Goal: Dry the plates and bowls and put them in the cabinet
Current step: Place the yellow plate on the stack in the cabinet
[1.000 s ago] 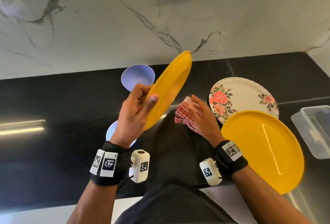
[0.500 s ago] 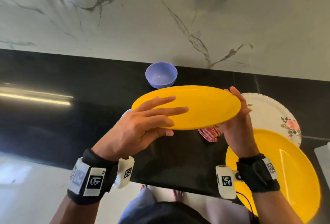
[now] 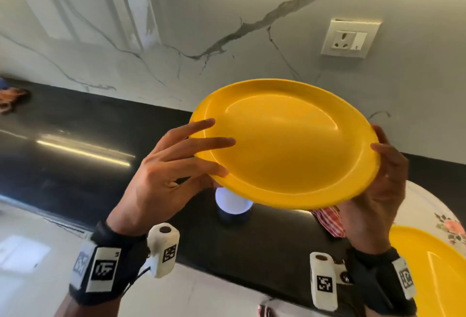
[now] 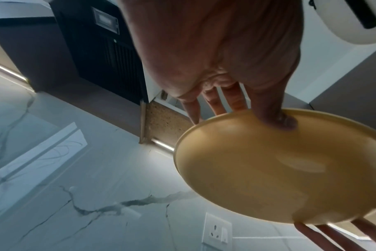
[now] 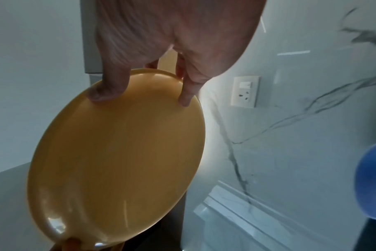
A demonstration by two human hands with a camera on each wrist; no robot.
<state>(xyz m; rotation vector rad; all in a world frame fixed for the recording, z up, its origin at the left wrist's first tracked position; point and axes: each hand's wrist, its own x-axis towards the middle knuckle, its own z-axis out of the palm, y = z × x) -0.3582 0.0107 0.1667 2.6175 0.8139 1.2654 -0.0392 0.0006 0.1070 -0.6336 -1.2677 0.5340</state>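
I hold a yellow plate (image 3: pixel 285 145) up in front of the marble wall, its top face tilted toward me. My left hand (image 3: pixel 194 165) pinches the left rim, fingers spread on top and thumb beneath. My right hand (image 3: pixel 378 167) grips the right rim with the thumb over the edge. The left wrist view shows the yellow plate's underside (image 4: pixel 279 169) with my thumb pressed on it. From the right wrist, the yellow plate (image 5: pixel 118 152) fills the left half. On the counter below lie a red checked cloth (image 3: pixel 330 220) and a pale blue bowl (image 3: pixel 233 203).
A second yellow plate (image 3: pixel 428 271) and a floral plate (image 3: pixel 446 223) lie on the black counter (image 3: pixel 75 152) at the right. A wall socket (image 3: pixel 350 37) sits above the counter. In the left wrist view, upper cabinets (image 4: pixel 354 76) and a dark hood (image 4: pixel 101 51) hang overhead.
My right hand left the cloth on the counter and took the plate's right rim. The plate turned from edge-on to flat and rose higher, and my view tilted up.
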